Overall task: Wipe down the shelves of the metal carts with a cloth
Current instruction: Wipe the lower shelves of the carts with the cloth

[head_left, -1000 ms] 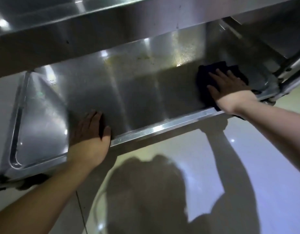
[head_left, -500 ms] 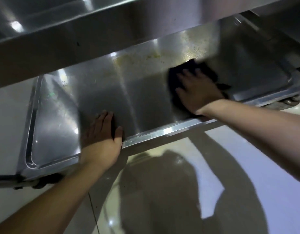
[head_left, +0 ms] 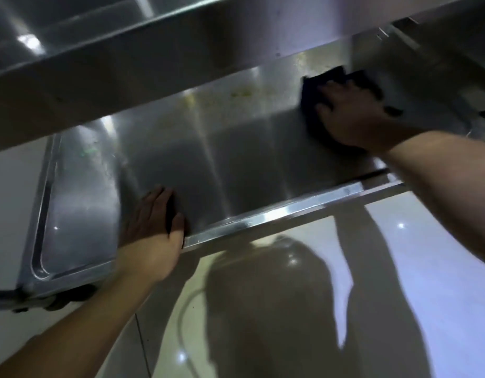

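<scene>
Head view looks down on the lower shelf (head_left: 236, 159) of a metal cart (head_left: 154, 50), w/ the upper shelf crossing the top of the frame. The right hand (head_left: 353, 115) is at the upper right of the frame and lies flat on a dark cloth (head_left: 315, 85), fingers spread and nearly straight, pressing it on the steel; it does not curl around it. The cloth sits at the far right part of the shelf, close to the back edge, partly under the palm. The left hand (head_left: 151, 227) is at the lower centre-left, laid flat on the near rim of the shelf w/ fingers straight and together, holding nothing; it seems only to steady the cart.

Yellowish spots (head_left: 241, 92) show along the back of the shelf, approx. in the middle of the frame's upper part, to the left of the cloth. The left end of the shelf has a dull, streaky look. Below is a glossy floor (head_left: 427, 268) w/ the person's shadow on it.

My judgement: the step in hand is wiping this lower shelf, and it is not yet finished, since the spots remain. The next move prob. calls for a firm stroke toward the left along the back edge, w/ enough pressure over the spots, while the other hand keeps the cart from rolling.
</scene>
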Available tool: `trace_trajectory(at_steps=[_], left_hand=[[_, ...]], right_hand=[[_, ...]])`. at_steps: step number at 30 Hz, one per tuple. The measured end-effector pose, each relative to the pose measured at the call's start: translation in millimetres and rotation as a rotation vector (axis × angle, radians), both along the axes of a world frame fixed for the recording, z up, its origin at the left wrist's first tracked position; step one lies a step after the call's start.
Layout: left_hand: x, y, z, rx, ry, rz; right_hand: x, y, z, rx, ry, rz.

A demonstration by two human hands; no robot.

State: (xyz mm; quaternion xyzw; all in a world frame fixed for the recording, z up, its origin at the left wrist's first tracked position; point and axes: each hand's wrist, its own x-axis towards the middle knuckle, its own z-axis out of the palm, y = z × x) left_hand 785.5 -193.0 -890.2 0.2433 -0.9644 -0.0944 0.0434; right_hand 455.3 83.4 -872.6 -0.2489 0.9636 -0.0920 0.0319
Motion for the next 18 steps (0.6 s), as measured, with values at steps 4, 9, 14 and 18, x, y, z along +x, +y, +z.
trace_trajectory(at_steps=[4,9,14,18], left_hand=[[1,-2,-6,-0.019,0.025,-0.012],[2,-5,-9,-0.037,0.007,-0.009],[1,-3,-8,-0.038,0.005,-0.014],[2,-5,-7,-0.026,-0.010,-0.016]], right_hand=[[-38,96,-4,-0.027,-0.022,-0.332],[-10,68,-3,-0.035,-0.025,-0.284],[81,-17,2,-0.014,-0.007,0.216],[132,-58,-3,0.022,-0.112,0.605]])
